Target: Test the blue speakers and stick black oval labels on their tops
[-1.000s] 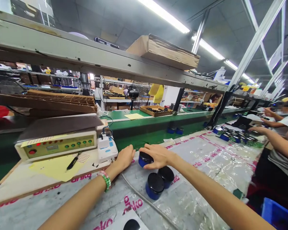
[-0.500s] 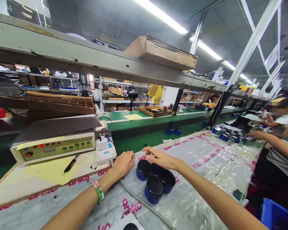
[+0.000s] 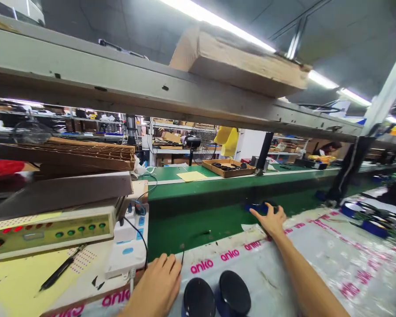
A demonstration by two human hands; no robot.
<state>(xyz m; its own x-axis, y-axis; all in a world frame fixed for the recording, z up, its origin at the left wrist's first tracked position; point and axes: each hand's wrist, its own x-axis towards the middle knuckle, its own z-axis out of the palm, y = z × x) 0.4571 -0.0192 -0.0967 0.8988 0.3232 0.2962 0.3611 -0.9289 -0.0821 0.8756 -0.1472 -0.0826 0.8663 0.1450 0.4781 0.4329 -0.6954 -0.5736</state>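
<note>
Work with the round pieces looked partway along, judging by how they lay. On the plastic-covered tabletop [image 3: 317,246] in front of you, a black-topped piece [image 3: 199,297] stood upright just beside a matching piece [image 3: 235,293], and the lower edge of the view cut off these 2. Beyond the tabletop, on the dark green surface [image 3: 171,224], a blue piece [image 3: 248,207] sat near your right hand [image 3: 273,222], with something dark partly hidden behind your fingers. That hand was spread wide, thumb and fingers apart, and nothing showed in its grasp; whether a fingertip touched the blue piece could not be told. Handling there seemed barely begun, since the blue piece had not been brought in with the 2 nearest you. Your left hand [image 3: 158,281] rested with bent fingers between the power strip [image 3: 127,253] and the black-topped piece; its underside was hidden, so it was unclear whether it held anything. Farther right, a cluster of blue-sided pieces [image 3: 374,228] lay on the tabletop, well apart from your 2; whether those were finished or waiting did not show.
</note>
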